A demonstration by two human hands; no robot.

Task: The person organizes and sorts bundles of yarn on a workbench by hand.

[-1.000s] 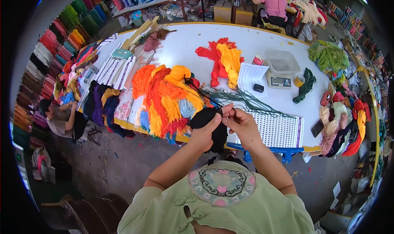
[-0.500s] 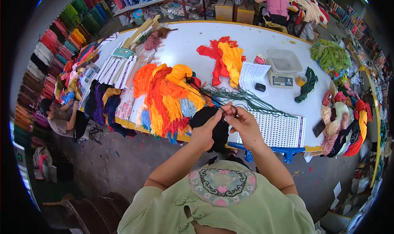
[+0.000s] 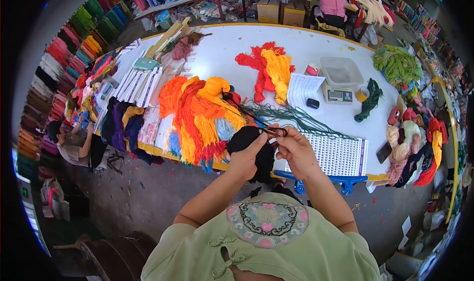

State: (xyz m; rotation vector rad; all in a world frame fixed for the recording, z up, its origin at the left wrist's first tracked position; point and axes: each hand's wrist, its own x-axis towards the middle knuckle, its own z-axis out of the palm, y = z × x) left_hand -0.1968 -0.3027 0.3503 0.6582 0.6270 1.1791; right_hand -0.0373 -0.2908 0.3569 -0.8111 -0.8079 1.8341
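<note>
A black yarn hank (image 3: 265, 163) hangs at the table's front edge, with my left hand (image 3: 245, 161) closed around its upper part, thumb on top. Beside it my right hand (image 3: 299, 154) pinches dark yarn strands (image 3: 277, 131) that form a small loop above the fingers. From there, black strands trail up and left over the orange and yellow yarn pile (image 3: 202, 106). Dark green yarn strands (image 3: 296, 118) lie just beyond my hands. Under my right wrist is a printed sheet with rows of small marks (image 3: 338, 155).
On the white table (image 3: 212, 49) are red yarn (image 3: 259, 86), yellow yarn (image 3: 278, 74), a scale (image 3: 338, 95) with a clear tub (image 3: 341, 71), and a green hank (image 3: 369, 101). Mixed yarn (image 3: 410, 143) hangs at the right. A blue clamp (image 3: 345, 182) grips the front edge. Other people sit at left and behind.
My right fingers have shifted slightly and the dark loop above them has changed shape a little. My left hand keeps its hold on the black hank.
</note>
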